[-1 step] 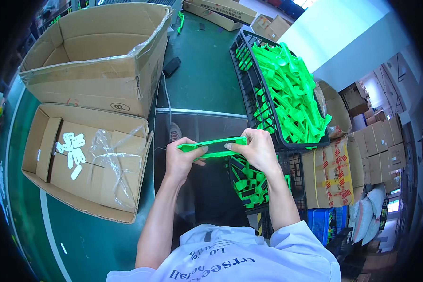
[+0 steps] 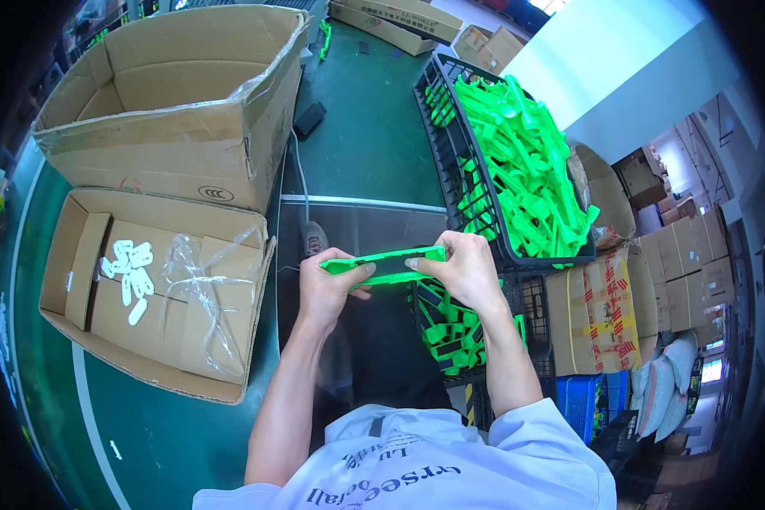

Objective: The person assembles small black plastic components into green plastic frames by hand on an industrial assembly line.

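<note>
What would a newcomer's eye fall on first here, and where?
Probably the heap of bright green parts in the black crate at upper right. Next, the long green piece with a dark strip, held between the left hand and right hand at centre. Then the white pieces in the shallow cardboard box at left.

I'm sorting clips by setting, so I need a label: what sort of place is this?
Most likely a factory or workshop floor. A black crate is heaped with look-alike green parts, a green worktable stands beside it, and cartons are stacked at the right.
</note>
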`<state>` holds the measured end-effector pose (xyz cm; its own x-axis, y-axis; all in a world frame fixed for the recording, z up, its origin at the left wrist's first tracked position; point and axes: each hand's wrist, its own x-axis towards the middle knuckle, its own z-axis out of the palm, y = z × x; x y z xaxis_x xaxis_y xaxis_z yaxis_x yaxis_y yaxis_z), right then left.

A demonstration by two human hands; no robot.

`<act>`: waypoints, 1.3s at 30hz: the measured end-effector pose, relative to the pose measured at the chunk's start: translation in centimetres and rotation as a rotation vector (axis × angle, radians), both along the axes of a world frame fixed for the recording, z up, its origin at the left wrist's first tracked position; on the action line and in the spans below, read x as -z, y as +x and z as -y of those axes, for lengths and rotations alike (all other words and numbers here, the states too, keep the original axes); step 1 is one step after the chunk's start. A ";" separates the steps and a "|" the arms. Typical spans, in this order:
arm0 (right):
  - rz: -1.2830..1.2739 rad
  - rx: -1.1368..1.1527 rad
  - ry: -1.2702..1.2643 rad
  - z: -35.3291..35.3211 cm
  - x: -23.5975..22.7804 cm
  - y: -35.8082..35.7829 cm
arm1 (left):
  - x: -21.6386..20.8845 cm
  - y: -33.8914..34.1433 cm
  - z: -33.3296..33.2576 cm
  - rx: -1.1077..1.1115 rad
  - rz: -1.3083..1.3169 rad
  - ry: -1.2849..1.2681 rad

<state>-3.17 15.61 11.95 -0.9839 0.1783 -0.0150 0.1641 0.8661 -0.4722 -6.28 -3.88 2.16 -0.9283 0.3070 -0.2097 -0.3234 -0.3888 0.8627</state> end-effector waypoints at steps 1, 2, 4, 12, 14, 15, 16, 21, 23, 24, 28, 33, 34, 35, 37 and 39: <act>0.000 0.000 -0.002 0.1 0.0 0.1 | 0.0 0.1 0.1 -0.013 0.005 -0.009; 0.003 0.004 -0.014 0.2 -0.2 0.1 | 0.0 0.1 0.0 -0.021 0.009 -0.014; 0.006 0.012 -0.026 0.1 -0.1 0.2 | -0.1 0.1 -0.2 -0.008 0.013 -0.018; 0.045 -0.035 -0.048 0.6 -0.6 0.3 | -0.2 -0.1 0.0 -0.020 0.067 0.017; -0.023 -0.131 -0.099 1.6 -0.4 1.0 | 0.1 -0.1 0.0 -0.014 0.146 0.090; -0.093 -0.225 -0.149 1.8 -0.3 1.3 | 0.2 0.0 0.0 -0.012 0.149 0.091; -0.090 -0.221 -0.149 1.8 -0.5 1.4 | 0.3 0.0 0.1 -0.010 0.168 0.089; -0.147 -0.309 -0.110 1.2 -0.9 1.8 | 0.0 0.6 -0.4 0.063 0.201 0.097; -0.215 -0.301 -0.055 1.0 -0.9 1.8 | -0.6 1.0 -0.8 0.168 0.216 0.011; -0.275 -0.249 -0.018 1.0 -0.8 1.8 | -0.2 1.3 -1.3 0.238 0.197 0.005; -0.303 -0.138 0.181 0.1 -2.2 2.0 | 1.0 1.6 -1.7 0.419 0.116 -0.019; 0.123 -0.117 0.569 -5.5 -6.2 2.7 | 0.6 0.1 -0.2 0.265 -0.027 -0.237; 0.153 -0.067 0.523 -6.5 -6.9 2.6 | 0.6 0.0 0.0 0.228 0.005 -0.201; 0.100 0.066 0.474 -7.9 -7.5 2.2 | 0.4 0.0 -0.3 0.225 0.004 -0.202; 0.009 0.243 0.448 -12.0 -7.9 0.2 | -0.1 0.5 -1.2 0.286 -0.031 -0.211; 0.076 0.256 0.588 -17.4 -5.5 -1.7 | -0.4 0.6 -1.9 0.324 -0.024 -0.215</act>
